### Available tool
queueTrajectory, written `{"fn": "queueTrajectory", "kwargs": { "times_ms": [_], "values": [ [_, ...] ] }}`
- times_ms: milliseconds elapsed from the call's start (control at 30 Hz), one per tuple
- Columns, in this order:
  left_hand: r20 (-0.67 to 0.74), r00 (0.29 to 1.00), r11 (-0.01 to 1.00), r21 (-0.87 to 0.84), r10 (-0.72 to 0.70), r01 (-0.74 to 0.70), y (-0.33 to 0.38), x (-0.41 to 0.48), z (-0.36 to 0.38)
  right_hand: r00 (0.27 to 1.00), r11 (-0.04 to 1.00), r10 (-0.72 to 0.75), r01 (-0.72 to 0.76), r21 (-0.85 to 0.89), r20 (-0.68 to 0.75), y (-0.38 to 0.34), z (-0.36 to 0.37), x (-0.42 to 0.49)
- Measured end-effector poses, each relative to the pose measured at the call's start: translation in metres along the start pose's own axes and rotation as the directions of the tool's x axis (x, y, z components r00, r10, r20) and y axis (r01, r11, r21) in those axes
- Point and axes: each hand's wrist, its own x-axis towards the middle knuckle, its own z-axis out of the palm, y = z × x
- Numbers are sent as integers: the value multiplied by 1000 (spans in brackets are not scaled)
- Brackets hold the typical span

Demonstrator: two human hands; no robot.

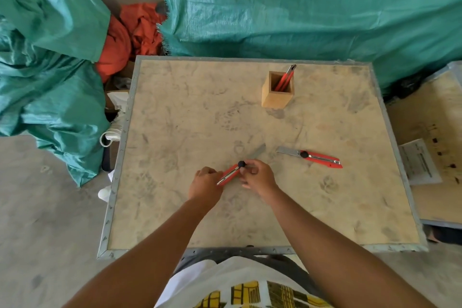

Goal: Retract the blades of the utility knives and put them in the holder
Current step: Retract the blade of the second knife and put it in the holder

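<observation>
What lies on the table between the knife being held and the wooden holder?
Nothing: in the head view the stretch from the held knife, blade extended, to the wooden holder is bare, stained tabletop. The other knife lies off to the right.

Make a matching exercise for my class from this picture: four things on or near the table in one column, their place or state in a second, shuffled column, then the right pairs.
Things
1. knife in the hands
2. knife lying alone
3. wooden holder
4. paper sheet

Places or states
A. stands at the far side of the table, red knives inside
B. flat on the table, blade out, untouched
C. lies on the neighbouring board, right of the table
D. gripped at both ends, blade out

Pairs: 1-D, 2-B, 3-A, 4-C
</observation>
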Motion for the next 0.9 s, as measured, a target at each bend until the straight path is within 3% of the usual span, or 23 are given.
{"fn": "queueTrajectory", "kwargs": {
  "times_ms": [233,467,600,733,900],
  "values": [
    [-106,993,964,-254,52,-78,26,-19,-18,991,981,-126,132,142,-52,-39,-18,-22],
    [52,991,831,-552,123,-74,77,-43,-53,948,947,-316,314,74,27,-95,-86,-38],
    [72,986,708,-704,153,-58,115,-49,-54,920,927,-374,372,39,120,-115,-126,-36],
    [-17,994,622,-779,103,-78,156,-50,-41,876,888,-460,453,82,143,-128,-160,-39],
    [-132,989,568,-810,65,-145,197,-48,-34,808,846,-510,533,2,296,-138,-198,-44]
  ]
}}
